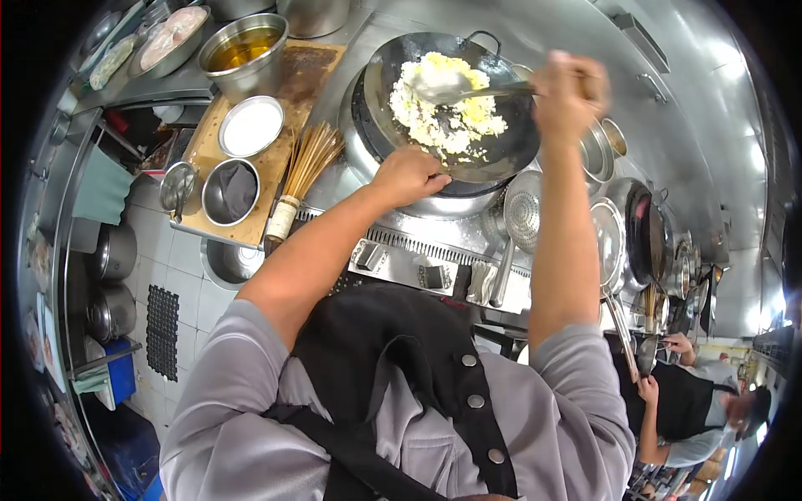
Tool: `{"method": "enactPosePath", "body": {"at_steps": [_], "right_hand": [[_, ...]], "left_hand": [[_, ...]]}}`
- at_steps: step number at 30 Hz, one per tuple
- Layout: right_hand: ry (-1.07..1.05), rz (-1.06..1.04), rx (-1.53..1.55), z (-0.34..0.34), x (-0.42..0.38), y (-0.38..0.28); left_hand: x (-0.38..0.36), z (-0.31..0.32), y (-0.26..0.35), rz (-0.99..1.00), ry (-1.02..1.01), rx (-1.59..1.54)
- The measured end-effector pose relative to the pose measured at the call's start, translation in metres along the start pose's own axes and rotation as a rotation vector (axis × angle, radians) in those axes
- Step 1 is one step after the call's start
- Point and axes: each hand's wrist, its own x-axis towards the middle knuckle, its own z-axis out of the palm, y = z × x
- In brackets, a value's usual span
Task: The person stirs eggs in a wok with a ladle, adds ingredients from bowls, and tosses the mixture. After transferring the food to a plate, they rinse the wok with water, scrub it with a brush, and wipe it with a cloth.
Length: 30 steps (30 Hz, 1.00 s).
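The right hand (pixel 572 93), a little blurred, is clamped around the handle of a ladle (pixel 491 92), and the left hand (pixel 408 177) is closed on the near edge of a dark wok (pixel 520 138), its thumb lying along the rim. The ladle reaches across the right side of the wok, and its bowl rests in a heap of crumbly white and yellow food (pixel 480 121) that covers much of the middle, with loose bits scattered toward the near side. The wok sits on a steel stove (pixel 386 215) that has knobs along its front. Right of the wok, a perforated skimmer (pixel 524 204) points its handle toward the person, near a large strainer (pixel 606 234). Left of the wok, a bundled stick brush (pixel 311 167) leans along a wooden board (pixel 309 92), which carries a pot (pixel 255 81) of amber liquid, a bowl of something white (pixel 251 127) and a steel bowl (pixel 217 200) with a dark thing inside. Beyond the pot stands a bowl of pale pink food (pixel 174 40). At the far lower right, another person (pixel 689 405) in a dark apron grips a long handle.
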Motion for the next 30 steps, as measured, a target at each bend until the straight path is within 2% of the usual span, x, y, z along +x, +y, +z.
{"method": "enactPosePath", "body": {"at_steps": [2, 4, 6, 7, 8, 10, 12, 14, 15, 17, 18, 21, 22, 23, 26, 27, 30], "right_hand": [[0.035, 0.216, -0.095, -0.004, 0.004, 0.033], [0.06, 0.253, -0.152, 0.02, 0.021, -0.002], [-0.081, 0.055, -0.025, 0.03, 0.029, -0.021], [-0.03, 0.001, 0.008, 0.034, 0.015, -0.013], [-0.026, 0.006, -0.003, 0.026, 0.003, 0.003], [-0.01, 0.216, -0.172, 0.017, 0.002, 0.041], [-0.031, 0.233, -0.206, 0.025, 0.026, 0.022], [0.003, 0.108, -0.173, 0.034, 0.036, -0.012], [-0.027, 0.003, -0.162, 0.018, 0.024, -0.004], [0.009, 0.029, -0.276, -0.011, -0.005, 0.049], [0.048, 0.046, -0.376, -0.007, -0.008, 0.055], [0.051, 0.165, -0.306, -0.006, 0.034, 0.01], [0.071, 0.173, -0.267, -0.005, 0.044, -0.006], [-0.012, 0.124, -0.207, -0.013, 0.038, -0.021], [0.076, 0.15, -0.214, -0.028, -0.011, 0.022], [0.066, 0.16, -0.18, -0.034, 0.0, 0.022], [0.065, 0.144, -0.095, -0.035, 0.025, -0.04]], "left_hand": [[0.007, -0.002, -0.003, 0.052, 0.046, -0.02], [0.001, -0.004, -0.003, 0.034, 0.01, -0.013], [0.005, -0.008, -0.005, 0.029, -0.058, 0.022], [0.004, -0.008, -0.003, 0.004, -0.042, 0.018], [0.002, -0.003, -0.001, -0.02, -0.029, 0.01], [0.006, -0.002, -0.004, 0.006, 0.012, -0.015], [0.002, -0.004, -0.006, 0.002, -0.023, -0.022], [0.002, -0.009, -0.005, -0.01, -0.038, -0.018], [0.003, -0.009, -0.006, -0.021, -0.05, -0.02], [0.001, -0.003, -0.004, -0.024, -0.032, -0.02], [0.003, -0.003, -0.005, -0.023, -0.009, -0.003], [0.003, -0.007, -0.007, -0.004, -0.066, 0.012], [0.008, -0.012, -0.008, 0.006, -0.058, 0.02], [0.008, -0.016, -0.006, -0.01, -0.049, -0.011], [0.004, -0.009, -0.002, -0.039, -0.062, -0.013], [0.004, -0.008, -0.004, -0.016, -0.05, -0.013], [0.006, -0.01, -0.005, -0.025, -0.064, -0.051]]}}
